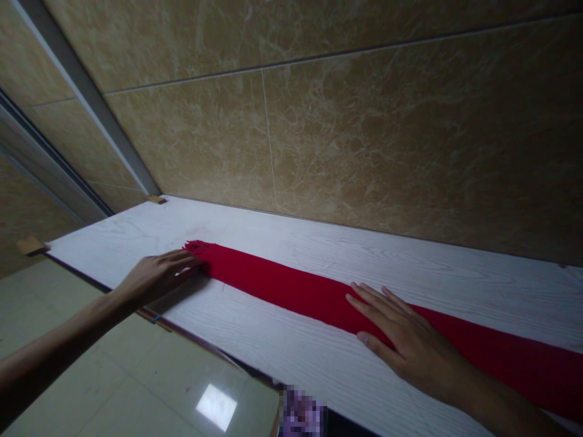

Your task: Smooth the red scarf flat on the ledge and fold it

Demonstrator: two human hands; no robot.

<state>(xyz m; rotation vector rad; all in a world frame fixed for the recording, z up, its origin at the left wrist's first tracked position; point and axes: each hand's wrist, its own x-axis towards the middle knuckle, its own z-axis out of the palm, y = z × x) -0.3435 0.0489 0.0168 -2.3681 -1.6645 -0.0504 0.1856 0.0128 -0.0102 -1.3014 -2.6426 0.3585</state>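
While one brown block (33, 246) jutted from the near left corner of the white desk (113, 237) and another brown block (156, 199) sat at the far one, the person's left hand (158, 272) reached in over the edge, above the pale tiled floor (113, 358). Its fingers bent down at the fringed end of a long red cloth (277, 282); whether they pinched it I could not tell. From there the cloth lay in a flat band along the desk, slanting past the right hand (401, 331), which rested on it palm down, fingers extended and slightly apart, grasping nothing. Behind it all rose a brown marbled wall (364, 133). Farther right, the cloth ran on beyond the right forearm (496, 397) and out of view.
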